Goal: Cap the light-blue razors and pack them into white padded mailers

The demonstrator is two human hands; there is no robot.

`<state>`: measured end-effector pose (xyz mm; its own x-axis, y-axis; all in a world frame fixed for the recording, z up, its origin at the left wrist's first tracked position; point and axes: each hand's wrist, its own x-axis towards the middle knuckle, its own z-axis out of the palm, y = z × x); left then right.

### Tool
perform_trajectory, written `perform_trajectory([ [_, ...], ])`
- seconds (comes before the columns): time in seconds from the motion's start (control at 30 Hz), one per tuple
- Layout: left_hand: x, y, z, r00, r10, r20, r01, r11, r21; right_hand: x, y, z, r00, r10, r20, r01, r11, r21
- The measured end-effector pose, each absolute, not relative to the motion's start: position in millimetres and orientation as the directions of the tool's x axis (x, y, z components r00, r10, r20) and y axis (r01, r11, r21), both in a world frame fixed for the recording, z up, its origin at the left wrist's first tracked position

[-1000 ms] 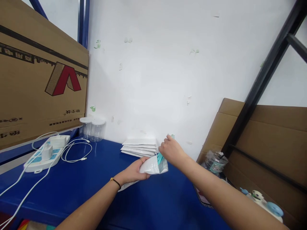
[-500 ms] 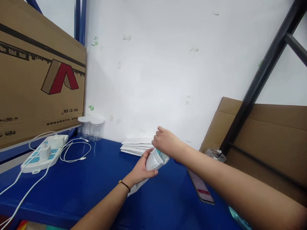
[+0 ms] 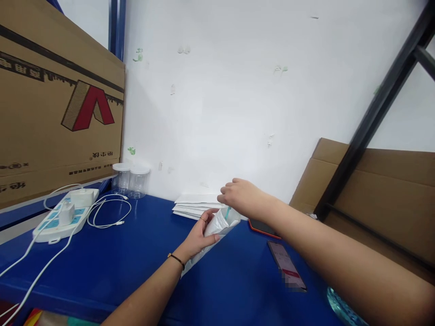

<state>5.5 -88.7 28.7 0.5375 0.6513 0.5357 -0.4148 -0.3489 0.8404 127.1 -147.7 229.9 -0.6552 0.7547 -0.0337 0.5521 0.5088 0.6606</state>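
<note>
My left hand [image 3: 200, 235] is wrapped round a white, glossy pouch [image 3: 220, 228], its thumb across the near side. The pouch slants, with its opening at the upper right. A thin teal item [image 3: 227, 213] shows at that opening, just under my right hand [image 3: 234, 194]. My right hand is bent over the opening with its fingers curled; whether they grip the teal item is hidden. Behind my hands, a stack of white envelopes [image 3: 190, 204] lies against the wall.
On the left of the blue table [image 3: 136, 262] are a power strip [image 3: 54, 231], white cables [image 3: 102, 225] and two clear jars [image 3: 137, 183]. A phone [image 3: 287, 267] and a red-edged dark object [image 3: 263, 228] lie to the right. Cardboard [image 3: 390, 194] leans behind a black frame.
My right hand has shifted slightly right, its fingers less tightly bunched. The pouch looks straighter and more of it shows. The red-edged object has come into clearer view.
</note>
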Motion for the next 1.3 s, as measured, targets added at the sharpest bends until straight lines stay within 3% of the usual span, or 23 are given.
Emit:
perform_trajectory([
  [0.17, -1.0, -84.4, 30.2, 0.572, 0.687, 0.448, -0.476, -0.167, 0.864, 143.7, -152.6, 237.7, -0.646, 0.763, 0.036, 0.735, 0.608, 0.301],
  [0.3, -2.8, -83.6, 28.2, 0.612, 0.701, 0.366, -0.475, -0.044, 0.879, 151.0, -158.1, 241.9, -0.655, 0.752, 0.068, 0.755, 0.655, 0.033],
  [0.4, -3.5, -84.0, 25.3, 0.660, 0.670, 0.341, -0.494, 0.045, 0.868, 151.9, -158.7, 238.8, -0.649, 0.758, 0.068, 0.756, 0.652, -0.047],
  [0.5, -4.7, -84.0, 23.7, 0.716, 0.596, 0.364, -0.517, 0.103, 0.850, 150.1, -159.6, 233.4, -0.644, 0.764, -0.042, 0.765, 0.640, -0.078],
  [0.7, -9.0, -85.7, 30.3, 0.729, 0.561, 0.393, -0.532, 0.103, 0.841, 150.4, -165.4, 232.0, -0.641, 0.764, -0.072, 0.759, 0.618, -0.206],
  [0.8, -13.4, -87.8, 37.3, 0.730, 0.545, 0.412, -0.523, 0.057, 0.850, 154.9, -163.9, 234.1, -0.632, 0.775, -0.013, 0.760, 0.616, -0.208],
  [0.97, -20.1, -94.6, 58.8, 0.643, 0.599, 0.477, -0.547, -0.077, 0.834, 157.9, -161.2, 237.6, -0.538, 0.813, 0.223, 0.794, 0.578, -0.188],
  [1.1, -14.1, -105.8, 77.7, 0.528, 0.731, 0.432, -0.449, -0.192, 0.873, 157.4, -160.8, 228.4, -0.500, 0.809, 0.310, 0.803, 0.567, -0.186],
  [1.23, -8.7, -112.0, 82.3, 0.385, 0.836, 0.392, -0.430, -0.214, 0.877, 159.8, -165.5, 207.1, -0.472, 0.667, 0.576, 0.821, 0.570, 0.013],
  [1.3, -8.7, -112.2, 82.1, 0.372, 0.839, 0.396, -0.423, -0.227, 0.877, 160.3, -169.3, 195.2, -0.538, 0.621, 0.569, 0.808, 0.572, 0.140],
])
